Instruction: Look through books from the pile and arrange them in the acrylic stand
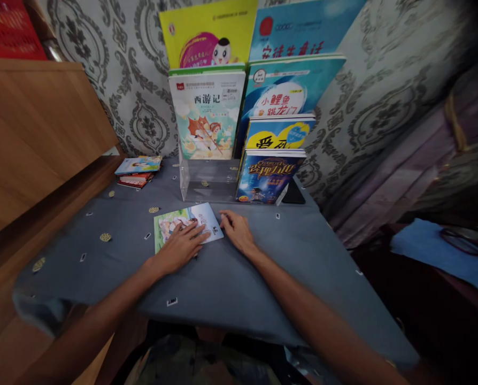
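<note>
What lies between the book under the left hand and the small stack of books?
In the head view, only the patterned tablecloth lies between that book and the stack.

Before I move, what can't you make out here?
All in the head view:
Booklet: middle of its cover, hidden by the left hand.
Yellow book: lower part, hidden behind the white book.
Dark flat object: left end, hidden by the dark-blue book.
Red object: cut off by the top and left edges.

cloth-covered table (pixel 279 305), grey-blue print. storybook (pixel 177 216) lies flat near the middle. book stack (pixel 138 172) at left, clear acrylic book rack (pixel 213 188) behind.
</note>
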A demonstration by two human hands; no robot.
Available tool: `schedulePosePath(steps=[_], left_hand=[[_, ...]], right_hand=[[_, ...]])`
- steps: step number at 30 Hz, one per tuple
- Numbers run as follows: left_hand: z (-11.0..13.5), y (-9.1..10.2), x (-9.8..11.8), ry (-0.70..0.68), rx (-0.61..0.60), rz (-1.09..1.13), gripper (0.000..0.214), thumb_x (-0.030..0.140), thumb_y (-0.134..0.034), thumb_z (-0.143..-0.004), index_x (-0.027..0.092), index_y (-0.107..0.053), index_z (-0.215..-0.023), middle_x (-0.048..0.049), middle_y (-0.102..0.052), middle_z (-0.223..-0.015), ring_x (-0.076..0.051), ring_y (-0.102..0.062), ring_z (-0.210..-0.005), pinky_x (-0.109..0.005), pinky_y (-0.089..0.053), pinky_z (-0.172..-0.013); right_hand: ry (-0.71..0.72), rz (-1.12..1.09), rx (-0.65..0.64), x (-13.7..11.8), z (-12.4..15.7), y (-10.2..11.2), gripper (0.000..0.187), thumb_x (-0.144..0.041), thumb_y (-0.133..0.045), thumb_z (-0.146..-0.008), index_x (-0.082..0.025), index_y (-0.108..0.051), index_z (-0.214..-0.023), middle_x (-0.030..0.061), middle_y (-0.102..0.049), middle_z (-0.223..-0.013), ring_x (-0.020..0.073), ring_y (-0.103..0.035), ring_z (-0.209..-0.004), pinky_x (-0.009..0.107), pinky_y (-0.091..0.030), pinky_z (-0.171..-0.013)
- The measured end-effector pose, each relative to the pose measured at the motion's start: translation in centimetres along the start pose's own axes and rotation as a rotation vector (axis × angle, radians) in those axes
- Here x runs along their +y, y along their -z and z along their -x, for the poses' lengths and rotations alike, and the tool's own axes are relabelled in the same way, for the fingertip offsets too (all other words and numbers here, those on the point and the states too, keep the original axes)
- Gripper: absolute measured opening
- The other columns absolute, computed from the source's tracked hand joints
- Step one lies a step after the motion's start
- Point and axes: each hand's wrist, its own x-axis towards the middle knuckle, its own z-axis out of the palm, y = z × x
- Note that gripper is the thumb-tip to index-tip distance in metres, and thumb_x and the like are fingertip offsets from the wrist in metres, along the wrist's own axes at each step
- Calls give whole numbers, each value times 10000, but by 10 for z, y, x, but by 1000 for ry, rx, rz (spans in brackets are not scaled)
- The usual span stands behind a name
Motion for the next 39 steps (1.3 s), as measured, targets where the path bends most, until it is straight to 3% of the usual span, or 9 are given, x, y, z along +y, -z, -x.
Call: schedulePosePath(steps=[7, 22, 31, 39], left_hand=[[4, -2, -10, 50, -17, -39, 447, 438, -379, -1041, 269, -472, -1445, -113, -481, -1530, -283, -383, -1457, -606, -315, -1143], [-5, 2, -50, -53, -85, 25, 452, 378, -277, -1072, 302, -399, -1500, -44, -404, -1589, -187, -277, -1512, -499, -205, -1221], [-9, -2, -47, -27, -5, -42, 447, 440, -363, -1049, 231, -507, -1417, -95, -511, -1510, -215, -417, -1442, -480, -328, -1172], [-10, -8, -44, -81, 138, -105, 393, 350, -343, -1061, 172, -585, -1315, -111, -645, -1361, -231, -529, -1355, -427, -456, -1087]], right_hand=[[6, 25, -12, -2, 1, 0, 319, -248, -458, -947, -177, -710, -1129, 44, -755, -741, 200, -686, -671, 310, -508, -724], [24, 11, -61, -5, 2, 0, 308, -224, -468, -946, -196, -716, -1126, 25, -760, -736, 178, -686, -657, 276, -502, -713], [41, 20, -55, -3, 2, -1, 315, -223, -462, -949, -184, -718, -1128, 35, -750, -730, 177, -678, -664, 272, -488, -690], [44, 52, -51, -1, 1, -2, 311, -228, -468, -951, -196, -725, -1124, 25, -740, -715, 169, -652, -635, 276, -485, -711]])
